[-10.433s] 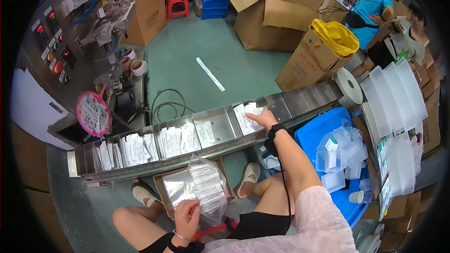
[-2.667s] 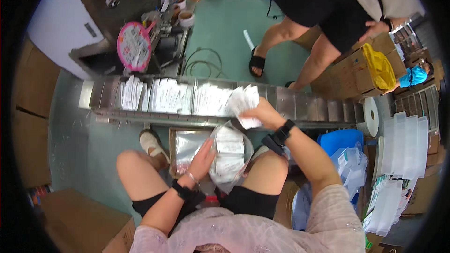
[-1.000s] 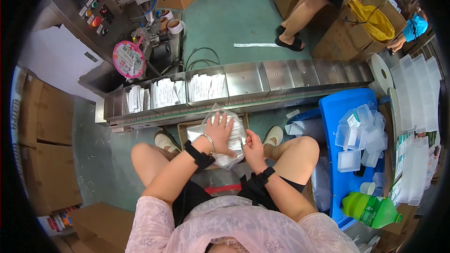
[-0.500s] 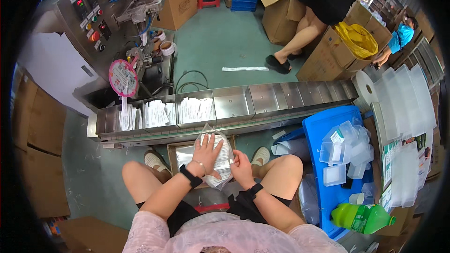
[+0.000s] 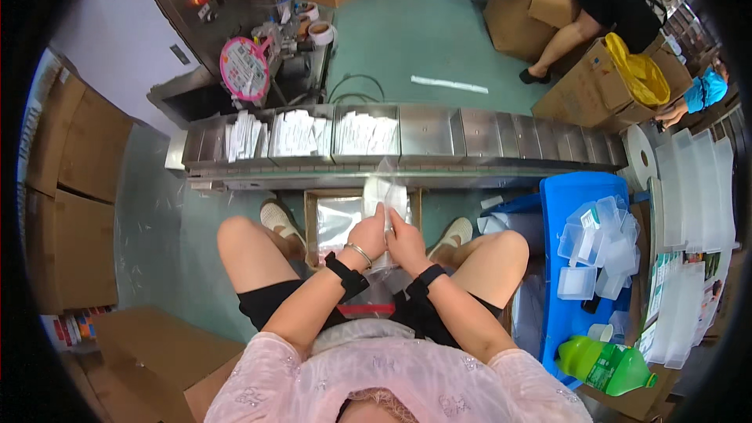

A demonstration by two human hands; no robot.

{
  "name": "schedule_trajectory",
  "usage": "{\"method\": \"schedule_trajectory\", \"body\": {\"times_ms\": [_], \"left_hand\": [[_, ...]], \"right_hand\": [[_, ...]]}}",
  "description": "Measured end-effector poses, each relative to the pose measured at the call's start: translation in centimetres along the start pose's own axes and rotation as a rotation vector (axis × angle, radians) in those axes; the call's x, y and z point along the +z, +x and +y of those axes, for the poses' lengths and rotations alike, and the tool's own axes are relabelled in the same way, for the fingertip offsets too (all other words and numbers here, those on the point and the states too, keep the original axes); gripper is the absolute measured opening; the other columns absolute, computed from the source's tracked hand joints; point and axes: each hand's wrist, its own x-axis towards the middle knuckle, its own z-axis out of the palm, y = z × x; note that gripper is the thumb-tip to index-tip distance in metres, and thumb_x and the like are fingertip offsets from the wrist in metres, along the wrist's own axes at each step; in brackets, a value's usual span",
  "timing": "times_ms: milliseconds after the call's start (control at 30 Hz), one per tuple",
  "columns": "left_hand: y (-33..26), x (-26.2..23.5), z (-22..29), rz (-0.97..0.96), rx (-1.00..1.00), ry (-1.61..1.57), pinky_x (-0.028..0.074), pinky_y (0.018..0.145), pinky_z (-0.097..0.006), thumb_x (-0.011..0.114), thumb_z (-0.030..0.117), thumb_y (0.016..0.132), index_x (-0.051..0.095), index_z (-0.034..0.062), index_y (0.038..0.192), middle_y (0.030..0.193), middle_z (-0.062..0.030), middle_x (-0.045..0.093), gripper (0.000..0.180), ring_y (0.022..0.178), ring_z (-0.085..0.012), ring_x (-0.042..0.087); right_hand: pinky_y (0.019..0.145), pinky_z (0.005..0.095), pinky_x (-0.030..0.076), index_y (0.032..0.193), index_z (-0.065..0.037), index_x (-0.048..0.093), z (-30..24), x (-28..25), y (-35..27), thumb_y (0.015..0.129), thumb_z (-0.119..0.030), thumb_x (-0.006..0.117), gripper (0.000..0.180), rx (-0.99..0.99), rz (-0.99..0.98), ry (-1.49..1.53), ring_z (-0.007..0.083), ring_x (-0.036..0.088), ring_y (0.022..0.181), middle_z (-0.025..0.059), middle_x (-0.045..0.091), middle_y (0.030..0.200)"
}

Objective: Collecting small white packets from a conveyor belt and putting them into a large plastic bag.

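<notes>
A clear plastic bag with a stack of white sachets in it stands between my knees. My left hand and my right hand grip it side by side, thumbs close together along its middle. Both hands are closed, and they hide the bag's central part. Under the bag lies an open cardboard box, holding flat shiny clear bags. Just beyond is a metal conveyor split into compartments. Three compartments at its left hold heaps of white sachets.
To my right, a blue plastic surface bears clear plastic boxes and a green bottle. A machine with a pink round fan stands at far left. Cardboard cartons line the left. Another person is beyond the conveyor.
My left hand has gone from lying flat on the bag to gripping it beside my right hand. The bag is now narrower and held more upright. The view has shifted.
</notes>
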Motion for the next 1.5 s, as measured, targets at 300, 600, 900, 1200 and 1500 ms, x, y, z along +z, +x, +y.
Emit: {"method": "schedule_trajectory", "body": {"times_ms": [300,600,900,1200,1500], "left_hand": [[-2.0,2.2,-0.9,0.052,0.009,-0.192,0.045,0.065,-0.048,0.053,0.009,0.075,0.038,-0.0057,0.121,0.077,-0.0259,0.059,0.051,0.073,-0.0423,0.057],[-6.3,6.5,-4.8,-0.341,-0.111,-0.214,0.047,0.076,-0.044,0.061,0.023,0.078,0.044,-0.0082,0.101,0.090,-0.0277,0.061,0.043,0.087,-0.0392,0.060],[-8.3,-10.5,0.1,0.211,0.271,-0.120,0.047,0.069,-0.037,0.060,0.010,0.076,0.058,0.0025,0.094,0.086,-0.0145,0.060,0.020,0.078,-0.0299,0.058],[-18.9,-30.7,18.2,0.287,0.963,0.571,0.041,0.075,-0.043,0.065,0.032,0.067,0.055,0.0027,0.086,0.091,-0.0175,0.055,0.035,0.086,-0.0347,0.053],[-23.3,-24.0,11.6,0.066,0.837,0.314,0.040,0.053,-0.039,0.072,0.030,0.064,0.054,0.0075,0.067,0.062,-0.0112,0.052,0.029,0.059,-0.0310,0.053]], "right_hand": [[0.065,0.0472,0.044,0.130,-0.008,0.037,5.0,3.9,1.5,0.086,-0.023,0.047,0.048,0.081,-0.044,0.143,0.0415,0.059,0.075,0.0256,0.060,0.079],[0.067,0.0467,0.047,0.127,-0.011,0.034,2.3,6.4,0.6,0.075,-0.027,0.065,0.063,0.136,-0.016,-0.182,0.0402,0.061,0.075,0.0221,0.063,0.077],[0.054,0.0338,0.043,0.115,-0.002,0.049,-1.1,-3.7,1.9,0.073,-0.008,0.060,0.044,-0.231,0.135,0.118,0.0214,0.052,0.055,0.0077,0.051,0.061],[0.059,0.0402,0.042,0.115,-0.002,0.049,-24.3,-26.1,-11.4,0.069,-0.004,0.054,0.046,-0.992,-0.383,-0.048,0.0321,0.053,0.063,0.0169,0.052,0.066],[0.059,0.0420,0.042,0.090,-0.005,0.051,-19.8,-24.2,-20.5,0.068,-0.030,0.067,0.037,-0.823,-0.158,-0.517,0.0326,0.055,0.063,0.0081,0.054,0.067]]}}
